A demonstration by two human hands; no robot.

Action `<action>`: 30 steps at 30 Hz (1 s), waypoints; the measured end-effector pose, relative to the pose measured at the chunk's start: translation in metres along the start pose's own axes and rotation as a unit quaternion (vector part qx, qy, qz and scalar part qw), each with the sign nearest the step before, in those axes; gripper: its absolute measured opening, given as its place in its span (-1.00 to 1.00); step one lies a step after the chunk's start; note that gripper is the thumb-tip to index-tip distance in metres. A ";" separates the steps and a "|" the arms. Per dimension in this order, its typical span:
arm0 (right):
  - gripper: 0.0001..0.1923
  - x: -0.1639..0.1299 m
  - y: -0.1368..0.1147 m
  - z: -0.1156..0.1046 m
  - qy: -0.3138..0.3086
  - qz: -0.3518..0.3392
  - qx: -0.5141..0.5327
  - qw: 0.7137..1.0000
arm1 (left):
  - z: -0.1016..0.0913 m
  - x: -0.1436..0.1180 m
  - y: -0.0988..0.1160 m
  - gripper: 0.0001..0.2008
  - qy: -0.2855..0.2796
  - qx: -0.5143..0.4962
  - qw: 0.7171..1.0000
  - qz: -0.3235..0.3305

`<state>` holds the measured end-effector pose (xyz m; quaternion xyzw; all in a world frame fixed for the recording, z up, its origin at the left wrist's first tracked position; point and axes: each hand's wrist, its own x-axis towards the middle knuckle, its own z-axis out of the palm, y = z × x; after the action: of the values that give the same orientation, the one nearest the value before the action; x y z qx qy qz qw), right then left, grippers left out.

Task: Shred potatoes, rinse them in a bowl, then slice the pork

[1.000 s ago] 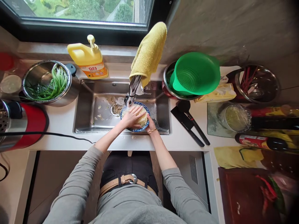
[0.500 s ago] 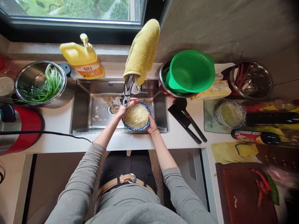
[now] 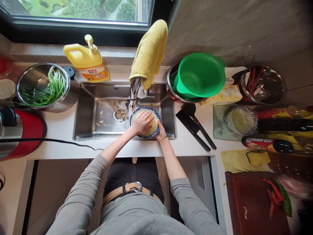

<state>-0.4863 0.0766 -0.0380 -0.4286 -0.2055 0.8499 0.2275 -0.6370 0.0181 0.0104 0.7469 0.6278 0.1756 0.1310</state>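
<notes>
Gripping right edge of round blue-rimmed bowl (image 3: 158, 115) with right hand (image 3: 161, 130), under-rim closure impossible to tell; resting left hand (image 3: 142, 122), open with fingers extended, on pale shreds (image 3: 154, 122) inside. Lying directly under left palm, over sink (image 3: 91, 101), just beside faucet spout (image 3: 132, 103).

The bowl (image 3: 156, 114) has a blue and white pattern round its rim, and the strips (image 3: 154, 122) in it are pale yellow. I see a yellow towel (image 3: 150, 49) and a silver tap (image 3: 135, 88). The strainer (image 3: 201, 75) is bright green. The soap bottle (image 3: 85, 58) is yellow with an orange and white label (image 3: 93, 72). There are red peppers (image 3: 275, 193), a green pepper (image 3: 286, 199) and a reddish brown board (image 3: 244, 192). The person's sleeves (image 3: 78, 195) are grey.
</notes>
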 end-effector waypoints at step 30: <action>-0.61 -0.008 0.004 -0.006 0.011 0.002 0.002 1.000 | -0.006 0.006 0.025 -0.43 -0.100 0.055 0.976 -0.186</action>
<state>-0.4780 0.0697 -0.0381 -0.4381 -0.2004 0.8460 0.2285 -0.6158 0.0193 0.0268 0.6371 0.7480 0.0372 0.1821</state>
